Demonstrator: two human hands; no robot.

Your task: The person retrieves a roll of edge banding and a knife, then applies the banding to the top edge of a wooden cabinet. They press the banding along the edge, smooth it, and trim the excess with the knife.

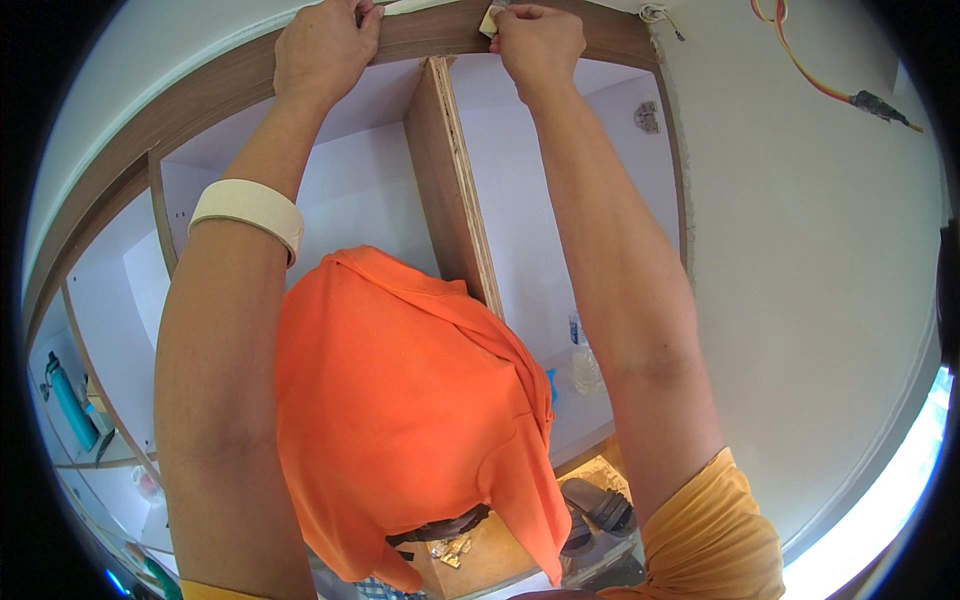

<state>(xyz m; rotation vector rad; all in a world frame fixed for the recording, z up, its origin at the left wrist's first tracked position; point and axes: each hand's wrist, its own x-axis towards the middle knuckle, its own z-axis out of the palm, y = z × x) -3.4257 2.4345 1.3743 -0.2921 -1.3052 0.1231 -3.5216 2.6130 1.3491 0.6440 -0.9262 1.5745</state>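
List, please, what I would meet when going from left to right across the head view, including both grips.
Turquoise bottle, beige tape roll, left grip, right grip, metal cabinet hinge, hanging wires with black-wrapped joint.

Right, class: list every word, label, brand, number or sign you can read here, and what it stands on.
None can be read.
Clear plastic bottle: any print too small.
Teal bottle: any print too small.
Cream band around the left forearm: no lettering visible.
Small pale piece in the right hand: no lettering visible.

Bottle (586, 370) in cabinet (430, 32), right of divider (462, 190)
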